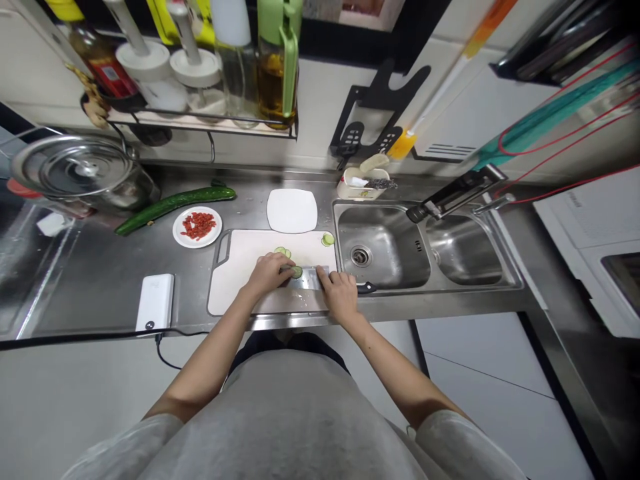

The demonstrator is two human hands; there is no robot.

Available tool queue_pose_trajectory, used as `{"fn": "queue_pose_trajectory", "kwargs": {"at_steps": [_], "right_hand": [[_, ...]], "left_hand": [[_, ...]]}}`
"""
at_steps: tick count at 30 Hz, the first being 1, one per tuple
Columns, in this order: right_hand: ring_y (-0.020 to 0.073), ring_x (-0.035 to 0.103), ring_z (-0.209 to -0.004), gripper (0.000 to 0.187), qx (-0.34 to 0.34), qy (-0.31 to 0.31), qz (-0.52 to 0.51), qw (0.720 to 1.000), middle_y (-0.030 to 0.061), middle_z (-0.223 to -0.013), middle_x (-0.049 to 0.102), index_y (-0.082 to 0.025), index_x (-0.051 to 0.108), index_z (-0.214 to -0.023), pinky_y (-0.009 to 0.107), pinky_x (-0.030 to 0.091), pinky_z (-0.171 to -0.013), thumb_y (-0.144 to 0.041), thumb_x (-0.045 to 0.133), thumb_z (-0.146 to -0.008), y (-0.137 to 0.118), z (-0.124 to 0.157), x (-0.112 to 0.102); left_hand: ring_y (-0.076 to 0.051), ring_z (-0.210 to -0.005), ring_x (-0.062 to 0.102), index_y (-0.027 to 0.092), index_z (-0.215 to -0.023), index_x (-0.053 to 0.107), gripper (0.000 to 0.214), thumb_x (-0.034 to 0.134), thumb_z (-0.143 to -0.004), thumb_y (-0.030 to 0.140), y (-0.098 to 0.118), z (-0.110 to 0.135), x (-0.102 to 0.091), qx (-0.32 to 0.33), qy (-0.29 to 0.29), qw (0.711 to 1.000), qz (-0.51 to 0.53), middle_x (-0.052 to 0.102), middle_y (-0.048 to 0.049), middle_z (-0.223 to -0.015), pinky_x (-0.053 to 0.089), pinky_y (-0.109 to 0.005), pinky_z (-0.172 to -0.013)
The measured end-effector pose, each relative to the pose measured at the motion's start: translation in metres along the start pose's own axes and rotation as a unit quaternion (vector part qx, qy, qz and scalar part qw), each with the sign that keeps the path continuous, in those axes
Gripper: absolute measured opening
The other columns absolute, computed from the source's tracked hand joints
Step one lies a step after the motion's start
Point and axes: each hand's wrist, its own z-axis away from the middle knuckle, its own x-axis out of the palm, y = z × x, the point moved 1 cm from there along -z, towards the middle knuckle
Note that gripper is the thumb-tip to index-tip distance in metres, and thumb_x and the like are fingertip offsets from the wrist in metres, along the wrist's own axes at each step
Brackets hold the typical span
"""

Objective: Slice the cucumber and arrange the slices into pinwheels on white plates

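Observation:
A white cutting board (240, 293) lies on the steel counter in front of me. My right hand (340, 295) is wrapped round a kitchen knife (309, 279); its wide blade lies across the board and its black handle end pokes out to the right. My left hand (269, 274) is closed on a piece of cucumber (297, 272) beside the blade, its fingers covering most of it. Just behind that hand are a few cucumber slices (283, 251). More pale green end pieces (327, 239) sit at the board's far right corner.
Beyond the board stands a white square plate (292, 211). To its left are a round plate (219, 230) of red berries, a long whole cucumber (175, 203) and a steel pot (83, 170). A double sink (385, 243) adjoins on the right. A white power bank (155, 302) lies left.

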Motion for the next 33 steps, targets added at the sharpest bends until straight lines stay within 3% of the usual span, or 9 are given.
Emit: {"fn": "queue_pose_trajectory", "kwargs": {"at_steps": [4,9,12,18,24,28,31,33], "right_hand": [[0.0246,0.044,-0.093,0.050,0.003,-0.004,0.003,1.000,0.0123,-0.098,0.057,-0.024,0.038,-0.144,0.038,0.027,-0.084,-0.018,0.032,-0.095,0.002,0.004,0.000],[0.0246,0.046,-0.094,0.049,0.031,-0.017,-0.001,0.999,0.0131,-0.100,0.059,-0.023,0.039,-0.143,0.037,0.026,-0.082,-0.019,0.034,-0.094,0.013,0.017,0.004],[0.0249,0.047,-0.094,0.048,0.059,-0.026,0.002,0.998,0.0129,-0.101,0.060,-0.023,0.041,-0.142,0.036,0.026,-0.080,-0.022,0.036,-0.094,0.022,0.025,0.007],[0.0243,0.048,-0.093,0.050,0.085,-0.034,0.001,0.996,0.0119,-0.099,0.061,-0.023,0.042,-0.141,0.035,0.026,-0.080,-0.024,0.043,-0.091,0.030,0.032,0.011],[0.0241,0.050,-0.097,0.050,0.102,-0.044,-0.013,0.994,0.0109,-0.101,0.063,-0.024,0.043,-0.140,0.034,0.027,-0.081,-0.026,0.046,-0.090,0.029,0.032,0.011],[0.0225,0.053,-0.099,0.046,0.115,-0.051,-0.055,0.991,0.0093,-0.106,0.064,-0.025,0.047,-0.136,0.031,0.031,-0.082,-0.025,0.044,-0.091,0.027,0.030,0.013],[0.0199,0.057,-0.099,0.039,0.122,-0.052,-0.123,0.983,0.0078,-0.111,0.065,-0.022,0.050,-0.131,0.027,0.035,-0.078,-0.028,0.035,-0.095,0.022,0.027,0.015],[0.0192,0.060,-0.094,0.038,0.122,-0.069,-0.155,0.978,0.0071,-0.107,0.067,-0.021,0.052,-0.127,0.025,0.036,-0.072,-0.033,0.029,-0.098,0.015,0.024,0.015]], "left_hand": [[-0.020,-0.081,0.061,0.025,-0.081,0.070,0.011,0.064,-0.077,0.033,0.002,-0.002,0.006,-0.026,-0.012,0.998,0.051,0.068,-0.0013,-0.083,0.047,-0.032,-0.074],[-0.014,-0.064,0.061,0.021,-0.083,0.068,0.016,0.062,-0.077,0.034,-0.016,-0.007,0.014,-0.164,0.016,0.975,0.147,0.066,0.0005,-0.070,0.047,-0.026,-0.059],[-0.015,-0.067,0.062,0.021,-0.080,0.069,0.011,0.062,-0.075,0.028,-0.029,-0.018,0.018,-0.195,0.029,0.972,0.130,0.069,-0.0006,-0.073,0.047,-0.026,-0.061],[-0.016,-0.068,0.060,0.022,-0.078,0.069,0.009,0.062,-0.073,0.023,-0.039,-0.037,0.028,-0.177,0.014,0.983,0.054,0.069,-0.0012,-0.072,0.045,-0.028,-0.065],[-0.020,-0.075,0.058,0.020,-0.068,0.066,0.010,0.059,-0.074,0.016,-0.040,-0.046,0.033,-0.100,0.059,0.993,-0.019,0.064,-0.0056,-0.072,0.045,-0.032,-0.069],[-0.019,-0.075,0.058,0.020,-0.079,0.068,0.013,0.056,-0.081,0.025,-0.040,-0.031,0.025,-0.132,0.156,0.978,0.031,0.064,-0.0047,-0.077,0.046,-0.032,-0.069],[-0.016,-0.073,0.058,0.020,-0.088,0.067,0.018,0.052,-0.086,0.031,-0.034,0.002,0.022,-0.164,0.251,0.952,0.055,0.064,-0.0044,-0.082,0.047,-0.030,-0.068],[-0.016,-0.074,0.059,0.020,-0.089,0.065,0.019,0.051,-0.088,0.032,-0.027,0.029,0.025,-0.148,0.271,0.949,0.057,0.064,-0.0049,-0.084,0.048,-0.029,-0.066]]}}
